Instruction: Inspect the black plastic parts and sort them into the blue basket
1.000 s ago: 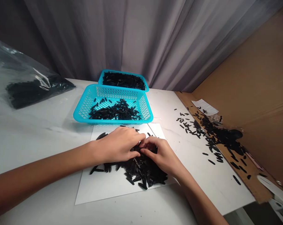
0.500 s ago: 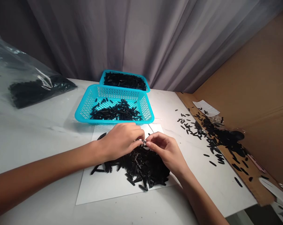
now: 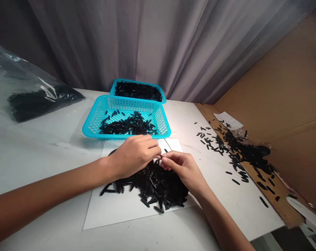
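Two hands were working together: the left hand (image 3: pixel 134 157) and right hand (image 3: pixel 184 170) closed their fingers on one small black piece (image 3: pixel 159 157) just above a heap of black plastic pieces (image 3: pixel 158 184) on a white sheet (image 3: pixel 108 212), near a turquoise basket (image 3: pixel 126 137).

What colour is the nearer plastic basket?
The nearer basket is bright turquoise, with perforated lattice walls; best seen in the head view.

My white marble-look tabletop (image 3: pixel 43 164) is lit brightest just R of centre. Grey pleated curtain (image 3: pixel 121 42) hangs full-width behind it, w/ dark wall (image 3: pixel 6 21) showing far L. Brown cardboard panel (image 3: pixel 283 76) stands along R side, cardboard strip (image 3: pixel 207 113) lying flat at its foot.
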### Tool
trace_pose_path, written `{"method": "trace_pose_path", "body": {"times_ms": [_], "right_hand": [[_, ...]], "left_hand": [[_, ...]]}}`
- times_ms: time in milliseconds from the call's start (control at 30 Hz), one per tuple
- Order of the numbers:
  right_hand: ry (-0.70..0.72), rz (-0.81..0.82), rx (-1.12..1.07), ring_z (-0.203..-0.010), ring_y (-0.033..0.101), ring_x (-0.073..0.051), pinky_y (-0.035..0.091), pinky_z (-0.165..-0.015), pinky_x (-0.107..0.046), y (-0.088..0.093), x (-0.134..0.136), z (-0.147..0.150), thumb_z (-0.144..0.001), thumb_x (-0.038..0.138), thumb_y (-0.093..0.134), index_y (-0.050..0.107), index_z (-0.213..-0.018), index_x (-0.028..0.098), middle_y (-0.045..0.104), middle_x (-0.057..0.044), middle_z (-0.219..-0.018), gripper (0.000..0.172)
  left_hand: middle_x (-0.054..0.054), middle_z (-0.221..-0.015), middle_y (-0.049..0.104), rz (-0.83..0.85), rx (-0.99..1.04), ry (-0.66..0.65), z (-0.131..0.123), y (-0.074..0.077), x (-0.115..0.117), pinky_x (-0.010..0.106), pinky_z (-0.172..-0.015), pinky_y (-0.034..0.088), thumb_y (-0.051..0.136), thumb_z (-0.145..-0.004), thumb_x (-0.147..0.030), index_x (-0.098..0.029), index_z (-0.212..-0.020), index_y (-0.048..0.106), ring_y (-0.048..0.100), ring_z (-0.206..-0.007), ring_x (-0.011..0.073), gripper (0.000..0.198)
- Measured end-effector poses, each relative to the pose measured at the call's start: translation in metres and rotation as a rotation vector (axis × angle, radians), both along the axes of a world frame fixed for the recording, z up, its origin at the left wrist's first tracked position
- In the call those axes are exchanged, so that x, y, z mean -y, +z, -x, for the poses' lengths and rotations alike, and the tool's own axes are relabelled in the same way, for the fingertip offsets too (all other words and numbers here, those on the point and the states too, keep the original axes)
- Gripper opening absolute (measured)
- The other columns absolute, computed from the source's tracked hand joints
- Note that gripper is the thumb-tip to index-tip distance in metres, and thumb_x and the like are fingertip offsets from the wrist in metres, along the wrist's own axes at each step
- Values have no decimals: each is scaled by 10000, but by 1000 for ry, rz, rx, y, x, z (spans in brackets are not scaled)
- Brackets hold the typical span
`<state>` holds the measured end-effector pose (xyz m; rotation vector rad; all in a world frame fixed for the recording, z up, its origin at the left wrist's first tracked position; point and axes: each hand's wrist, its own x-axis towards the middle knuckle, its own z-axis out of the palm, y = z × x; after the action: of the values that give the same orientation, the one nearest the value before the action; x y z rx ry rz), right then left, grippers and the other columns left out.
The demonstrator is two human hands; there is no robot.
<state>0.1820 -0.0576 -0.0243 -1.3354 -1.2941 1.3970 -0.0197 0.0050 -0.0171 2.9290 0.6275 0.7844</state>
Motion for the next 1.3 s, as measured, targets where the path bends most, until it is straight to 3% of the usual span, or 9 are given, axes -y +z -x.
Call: {"method": "trace_pose_path", "body": {"times_ms": [200,400,567,667,900,1100,1300], "right_hand": [[13,-63,95,-635,589,-158,447,-610,-276,-2,1,1,-799,323,735,736,-794,170,685,-13,-689,153],[-2,-421,485,-684,657,-176,469,-656,-287,-1,7,4,-870,204,678,765,-855,203,756,-22,-781,88],[-11,-564,498,-676,664,-160,484,-652,-269,0,9,2,-872,185,690,756,-880,198,742,-16,-760,67],[-23,-497,461,-699,664,-168,490,-668,-281,-1,7,2,-889,214,673,756,-904,205,751,-23,-805,85],[-39,-229,275,-815,682,-218,524,-741,-335,-3,2,2,-905,335,641,737,-975,193,752,-60,-947,186],[-38,-247,334,-815,665,-207,512,-732,-333,-2,2,0,-907,329,636,714,-1004,201,736,-53,-959,179],[194,-337,610,-948,611,-228,496,-829,-369,-4,4,3,-850,257,727,692,-1064,233,646,-60,-1061,218]], "left_hand": [[21,-814,643,78,-52,-8,-2,1,4,334,-656,379,533,-927,-118,-157,-831,634,552,-758,198,145],[-8,-760,675,500,27,127,-4,5,10,293,-639,391,591,-890,-138,-176,-782,670,594,-714,161,139],[-52,-665,688,763,80,211,-6,15,7,254,-545,367,662,-851,-201,-212,-724,709,587,-603,126,136],[-52,-710,707,711,129,198,-5,17,6,256,-589,401,694,-834,-199,-217,-748,721,617,-650,131,92],[-11,-840,709,409,184,151,-4,7,6,296,-719,441,707,-833,-137,-192,-869,701,639,-811,179,66],[-1,-835,695,294,175,177,-1,8,2,304,-714,444,678,-855,-135,-187,-864,688,633,-824,192,53],[4,-821,688,279,172,213,-1,10,0,319,-723,447,672,-879,-186,-178,-858,680,626,-810,196,23]]}}
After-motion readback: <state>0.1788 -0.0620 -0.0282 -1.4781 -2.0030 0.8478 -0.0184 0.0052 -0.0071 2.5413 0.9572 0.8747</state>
